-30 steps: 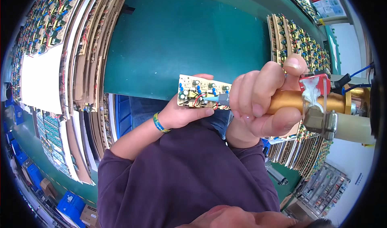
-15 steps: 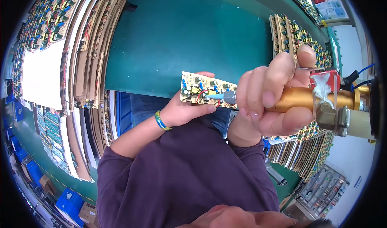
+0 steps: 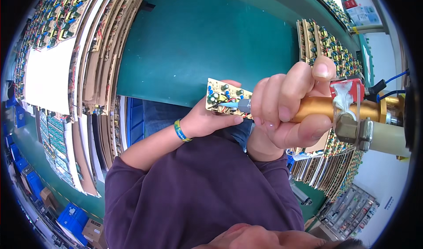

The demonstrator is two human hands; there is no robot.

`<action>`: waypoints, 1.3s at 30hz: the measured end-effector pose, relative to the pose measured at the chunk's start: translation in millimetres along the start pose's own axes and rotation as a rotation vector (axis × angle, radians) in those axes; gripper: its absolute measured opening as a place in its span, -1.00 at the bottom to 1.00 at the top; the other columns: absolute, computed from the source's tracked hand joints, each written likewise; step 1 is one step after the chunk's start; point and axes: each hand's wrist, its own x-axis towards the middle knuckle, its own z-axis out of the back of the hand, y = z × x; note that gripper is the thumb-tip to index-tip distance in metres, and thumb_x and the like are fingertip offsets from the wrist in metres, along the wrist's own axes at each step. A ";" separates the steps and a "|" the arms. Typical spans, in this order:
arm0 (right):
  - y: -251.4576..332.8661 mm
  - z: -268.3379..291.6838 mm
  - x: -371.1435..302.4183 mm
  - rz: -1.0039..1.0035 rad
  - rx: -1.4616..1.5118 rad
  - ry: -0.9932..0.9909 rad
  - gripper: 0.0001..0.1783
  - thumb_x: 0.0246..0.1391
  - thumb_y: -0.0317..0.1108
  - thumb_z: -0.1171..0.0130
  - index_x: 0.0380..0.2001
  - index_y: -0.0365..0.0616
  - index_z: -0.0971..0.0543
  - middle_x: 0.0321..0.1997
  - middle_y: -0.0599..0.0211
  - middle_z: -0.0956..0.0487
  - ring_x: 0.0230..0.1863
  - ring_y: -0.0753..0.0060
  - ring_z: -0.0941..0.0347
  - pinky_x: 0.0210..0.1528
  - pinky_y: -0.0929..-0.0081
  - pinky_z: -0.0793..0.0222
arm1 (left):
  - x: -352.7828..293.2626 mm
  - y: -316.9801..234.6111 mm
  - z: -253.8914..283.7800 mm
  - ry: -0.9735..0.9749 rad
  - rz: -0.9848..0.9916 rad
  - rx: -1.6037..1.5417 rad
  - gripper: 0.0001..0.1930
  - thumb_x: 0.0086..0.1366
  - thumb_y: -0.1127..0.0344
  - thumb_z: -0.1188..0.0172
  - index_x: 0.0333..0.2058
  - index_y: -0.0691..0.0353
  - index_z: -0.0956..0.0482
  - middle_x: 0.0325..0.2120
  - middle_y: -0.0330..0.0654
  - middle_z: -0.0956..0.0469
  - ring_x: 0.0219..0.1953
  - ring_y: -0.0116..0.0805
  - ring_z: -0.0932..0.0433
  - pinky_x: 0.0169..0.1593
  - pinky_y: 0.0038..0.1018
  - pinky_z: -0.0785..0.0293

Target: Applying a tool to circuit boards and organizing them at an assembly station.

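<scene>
My left hand (image 3: 202, 122) grips a tan circuit board (image 3: 213, 82) from its left end, thumb along the near edge and fingers behind the far edge. Green, blue and yellow parts crowd the board. In my right hand (image 3: 282, 100) is a dispensing gun with a gold barrel (image 3: 313, 109), a red switch block (image 3: 356, 88) and a hose (image 3: 385, 139). Its light-blue nozzle (image 3: 230, 104) points left, with the tip over the parts near the board's left end; contact cannot be made out. My right hand and the gun hide the board's right end.
Stacked circuit boards with cardboard layers (image 3: 99, 50) rise on the left of the green mat (image 3: 207, 37). More board stacks (image 3: 332, 46) stand at right. Blue bins (image 3: 72, 220) and a brown carton (image 3: 94, 231) are at lower left.
The board and my left hand have shifted slightly right. My right hand with the dispensing gun has moved left, bringing the nozzle tip closer to the board's left end.
</scene>
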 end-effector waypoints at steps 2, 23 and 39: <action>-0.2 0.6 1.0 0.007 0.000 0.013 -0.35 0.10 0.00 -0.11 0.09 -0.15 -0.14 -0.53 0.42 -0.29 -0.72 0.61 -0.23 -0.70 0.61 -0.26 | -1.1 1.2 0.1 -0.006 0.001 -0.053 -0.33 0.08 0.52 -0.27 0.13 0.19 -0.14 -0.13 -0.24 -0.48 -0.10 -0.51 -0.47 -0.05 -0.54 -0.43; 1.6 4.4 9.4 -0.006 0.030 0.089 -0.26 0.10 -0.03 -0.11 0.18 -0.13 -0.02 -0.50 0.38 -0.33 -0.68 0.56 -0.28 -0.65 0.59 -0.31 | 2.8 3.5 2.4 0.038 -0.064 0.093 -0.30 0.07 0.44 -0.32 0.14 0.22 -0.13 -0.13 -0.24 -0.47 -0.09 -0.53 -0.44 -0.01 -0.52 -0.39; 0.3 3.2 2.4 0.019 0.043 0.124 -0.34 0.12 -0.04 -0.09 0.13 -0.14 -0.11 -0.54 0.41 -0.30 -0.69 0.59 -0.26 -0.65 0.61 -0.29 | 0.2 1.9 -1.8 0.029 -0.102 0.153 -0.30 0.06 0.47 -0.32 0.14 0.20 -0.13 -0.10 -0.22 -0.47 -0.08 -0.52 -0.46 -0.01 -0.53 -0.42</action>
